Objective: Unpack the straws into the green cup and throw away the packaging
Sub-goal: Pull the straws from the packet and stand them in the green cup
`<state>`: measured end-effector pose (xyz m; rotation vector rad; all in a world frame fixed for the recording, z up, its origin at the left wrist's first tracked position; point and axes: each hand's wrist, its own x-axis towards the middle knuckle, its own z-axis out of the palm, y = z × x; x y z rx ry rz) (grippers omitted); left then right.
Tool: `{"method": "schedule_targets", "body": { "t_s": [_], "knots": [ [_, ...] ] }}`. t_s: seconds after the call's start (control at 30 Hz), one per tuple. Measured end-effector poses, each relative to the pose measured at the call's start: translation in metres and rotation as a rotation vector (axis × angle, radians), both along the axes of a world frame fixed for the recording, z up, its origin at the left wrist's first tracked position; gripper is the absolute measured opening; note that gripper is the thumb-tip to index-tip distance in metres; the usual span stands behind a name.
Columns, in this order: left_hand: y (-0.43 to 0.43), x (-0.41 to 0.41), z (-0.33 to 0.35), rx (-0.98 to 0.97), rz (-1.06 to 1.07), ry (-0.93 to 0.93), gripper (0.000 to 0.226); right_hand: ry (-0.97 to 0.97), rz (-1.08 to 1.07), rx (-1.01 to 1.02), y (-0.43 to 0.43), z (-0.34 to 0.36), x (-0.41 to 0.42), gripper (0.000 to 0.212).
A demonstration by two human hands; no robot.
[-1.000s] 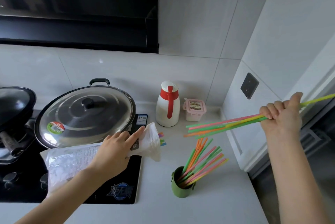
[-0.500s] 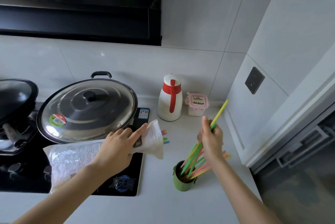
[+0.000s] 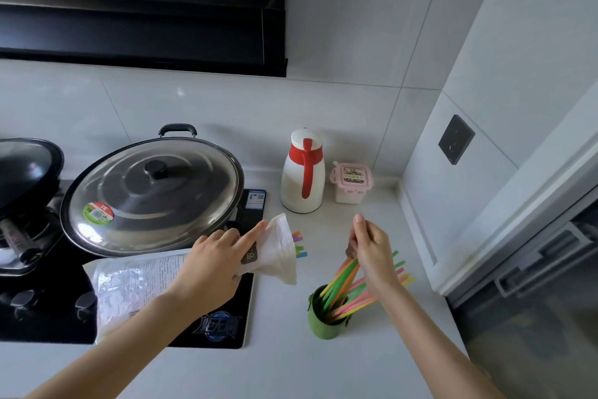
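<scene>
The right hand (image 3: 372, 253), which a second ago held a bundle of straws high at the far right, is now just above the small green cup (image 3: 325, 317), and the bundle it carried stands in that cup among the thin coloured plastic straws (image 3: 343, 285) there. Its fingers are loosely parted, thumb raised; whether they still touch the upper straw ends cannot be told, since the hand covers them. The left hand (image 3: 213, 266) is clamped on the crinkled clear plastic packaging bag (image 3: 136, 285), holding it over the near right corner of the black induction cooktop (image 3: 226, 330), mouth turned right toward the cup. A few coloured straw tips (image 3: 299, 245) protrude from that mouth, so the bag is not empty. Judgement: one transfer is complete; at least one more pull is needed before the packaging can be discarded. The cup leans full to the right, and added straws may tip it.
</scene>
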<state>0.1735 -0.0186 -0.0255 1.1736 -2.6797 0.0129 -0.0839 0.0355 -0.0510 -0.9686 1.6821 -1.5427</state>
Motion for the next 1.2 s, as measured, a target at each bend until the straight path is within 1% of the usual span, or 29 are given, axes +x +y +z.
{"method": "schedule_targets", "body": {
  "t_s": [0.07, 0.13, 0.2, 0.23, 0.27, 0.3, 0.33, 0.37, 0.4, 0.43, 0.47, 0.5, 0.53, 0.57, 0.63, 0.7, 0.73, 0.77, 0.83, 0.93, 1.07, 1.13, 1.2],
  "knots": [
    [0.0, -0.003, 0.0, 0.007, -0.009, 0.002, 0.106, 0.021, 0.035, 0.016, 0.002, -0.002, 0.003, 0.044],
    [0.0, -0.005, 0.001, 0.007, -0.017, 0.006, 0.106, 0.116, 0.046, 0.066, 0.0, -0.005, 0.0, 0.043],
    [0.0, -0.009, 0.003, -0.007, -0.024, 0.006, 0.105, 0.293, 0.079, 0.163, -0.005, -0.004, -0.005, 0.04],
    [0.0, -0.01, 0.005, -0.018, -0.027, 0.005, 0.105, 0.428, 0.074, 0.199, -0.006, -0.001, -0.007, 0.038],
    [-0.001, -0.012, 0.007, -0.03, -0.032, 0.005, 0.106, 0.569, 0.021, 0.19, -0.006, 0.004, -0.009, 0.035],
    [-0.001, -0.013, 0.01, -0.042, -0.039, 0.006, 0.106, 0.677, -0.07, 0.121, -0.004, 0.01, -0.011, 0.031],
    [-0.002, -0.014, 0.014, -0.052, -0.048, 0.002, 0.107, 0.72, -0.167, 0.016, 0.001, 0.02, -0.011, 0.028],
    [-0.004, -0.015, 0.018, -0.063, -0.058, -0.012, 0.109, 0.684, -0.231, -0.084, 0.007, 0.03, -0.009, 0.026],
    [-0.006, -0.017, 0.023, -0.078, -0.07, -0.035, 0.11, 0.56, -0.246, -0.155, 0.013, 0.04, -0.004, 0.026],
    [-0.008, -0.019, 0.028, -0.107, -0.082, -0.063, 0.11, 0.36, -0.215, -0.194, 0.016, 0.047, 0.002, 0.025],
    [-0.01, -0.022, 0.034, -0.147, -0.093, -0.094, 0.111, 0.112, -0.16, -0.199, 0.016, 0.049, 0.008, 0.024],
    [-0.014, -0.025, 0.041, -0.198, -0.104, -0.126, 0.111, -0.136, -0.103, -0.175, 0.013, 0.049, 0.015, 0.024],
    [-0.017, -0.028, 0.048, -0.256, -0.116, -0.161, 0.11, -0.342, -0.055, -0.119, 0.008, 0.046, 0.019, 0.024],
    [-0.021, -0.031, 0.055, -0.321, -0.13, -0.2, 0.109, -0.507, -0.013, -0.048, 0.003, 0.044, 0.023, 0.025],
    [-0.024, -0.04, 0.071, -0.427, -0.166, -0.305, 0.105, -0.797, 0.058, 0.046, -0.004, 0.04, 0.03, 0.033],
    [-0.02, -0.052, 0.087, -0.505, -0.218, -0.442, 0.1, -1.038, 0.112, 0.015, -0.008, 0.035, 0.038, 0.044],
    [-0.02, -0.055, 0.091, -0.549, -0.277, -0.475, 0.096, -1.121, 0.132, -0.016, -0.009, 0.034, 0.042, 0.049],
    [-0.02, -0.058, 0.092, -0.578, -0.333, -0.51, 0.093, -1.177, 0.151, -0.049, -0.011, 0.034, 0.044, 0.052],
    [-0.019, -0.065, 0.1, -0.584, -0.375, -0.578, 0.091, -1.207, 0.179, -0.099, -0.015, 0.033, 0.048, 0.052],
    [-0.022, -0.068, 0.105, -0.588, -0.356, -0.616, 0.091, -1.213, 0.141, -0.11, -0.018, 0.035, 0.05, 0.048],
    [-0.027, -0.063, 0.1, -0.539, -0.289, -0.586, 0.087, -1.168, 0.15, -0.104, -0.017, 0.035, 0.045, 0.052],
    [-0.029, -0.057, 0.092, -0.49, -0.26, -0.533, 0.088, -1.128, 0.145, -0.121, -0.016, 0.035, 0.042, 0.047],
    [-0.031, -0.05, 0.081, -0.43, -0.225, -0.44, 0.088, -1.054, 0.153, -0.155, -0.012, 0.039, 0.04, 0.041]
  ]
}}
